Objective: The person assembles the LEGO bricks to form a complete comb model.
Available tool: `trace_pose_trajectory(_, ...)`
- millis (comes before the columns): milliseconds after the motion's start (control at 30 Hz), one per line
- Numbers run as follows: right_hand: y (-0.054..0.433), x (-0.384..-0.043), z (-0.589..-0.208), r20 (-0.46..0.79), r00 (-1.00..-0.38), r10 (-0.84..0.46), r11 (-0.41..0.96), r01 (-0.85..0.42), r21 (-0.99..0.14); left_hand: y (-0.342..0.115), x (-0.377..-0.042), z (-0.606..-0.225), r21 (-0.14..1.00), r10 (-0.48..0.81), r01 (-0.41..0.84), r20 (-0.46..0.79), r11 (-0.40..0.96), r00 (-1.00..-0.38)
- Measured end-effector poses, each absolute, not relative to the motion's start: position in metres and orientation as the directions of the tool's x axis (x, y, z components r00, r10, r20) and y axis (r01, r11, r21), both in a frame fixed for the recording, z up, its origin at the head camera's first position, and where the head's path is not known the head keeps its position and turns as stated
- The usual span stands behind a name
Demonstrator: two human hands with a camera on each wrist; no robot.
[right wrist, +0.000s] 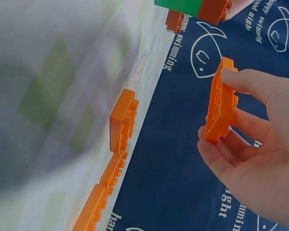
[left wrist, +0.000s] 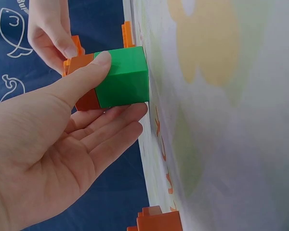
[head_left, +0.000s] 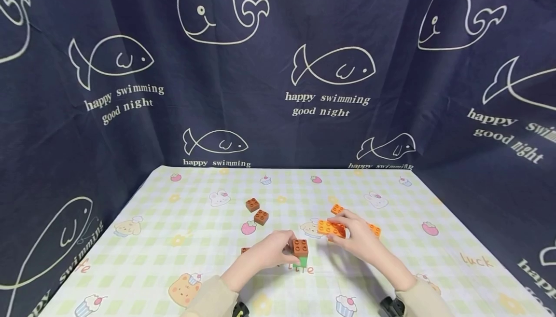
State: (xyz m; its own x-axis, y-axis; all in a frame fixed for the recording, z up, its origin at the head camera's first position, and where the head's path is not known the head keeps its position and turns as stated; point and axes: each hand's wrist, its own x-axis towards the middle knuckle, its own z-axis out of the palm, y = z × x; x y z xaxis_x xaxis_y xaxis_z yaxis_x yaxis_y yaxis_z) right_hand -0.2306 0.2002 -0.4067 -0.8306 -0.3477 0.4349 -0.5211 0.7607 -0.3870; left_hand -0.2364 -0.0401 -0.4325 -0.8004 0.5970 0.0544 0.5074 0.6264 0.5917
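Note:
Near the front middle of the table, my left hand [head_left: 273, 250] grips a short stack: a brown toy building brick [head_left: 300, 246] on top of a green block [head_left: 300, 261]. In the left wrist view the thumb presses on the green block [left wrist: 127, 77], with the other fingers along its opposite side. To the right, my right hand [head_left: 362, 236] pinches an orange studded brick [head_left: 326, 227] between thumb and fingers. The right wrist view shows this orange brick [right wrist: 220, 103] held above the table, its hollow underside turned toward the table.
Several orange bricks [right wrist: 121, 120] lie on the table beneath my right hand. Two brown bricks [head_left: 252, 204] sit farther back, left of centre. Another brown brick [head_left: 245, 250] is partly hidden behind my left forearm. A checked cloth [head_left: 208, 235] covers the table, and a dark blue curtain [head_left: 269, 75] hangs behind.

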Motion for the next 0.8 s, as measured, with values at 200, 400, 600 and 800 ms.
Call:
trace_pose_trajectory(200, 0.196, -0.23, -0.405, 0.401, -0.834, -0.379, 0.754, -0.529, -0.388, -0.04, -0.236, -0.434, 0.592, 0.597, 0.507, 0.055, 0.626, -0.8)
trace_pose_trajectory(400, 0.191, -0.231, -0.404, 0.38, -0.834, -0.399, 0.753, -0.535, -0.383, -0.04, -0.236, -0.433, 0.596, 0.595, 0.504, 0.054, 0.625, -0.802)
trace_pose_trajectory(600, 0.186, -0.227, -0.402, 0.376, -0.832, -0.408, 0.744, -0.542, -0.391, -0.04, -0.237, -0.433, 0.591, 0.599, 0.511, 0.057, 0.624, -0.798)
trace_pose_trajectory(800, 0.181, -0.223, -0.4, 0.385, -0.815, -0.433, 0.724, -0.569, -0.39, -0.041, -0.237, -0.432, 0.597, 0.605, 0.517, 0.064, 0.614, -0.793)
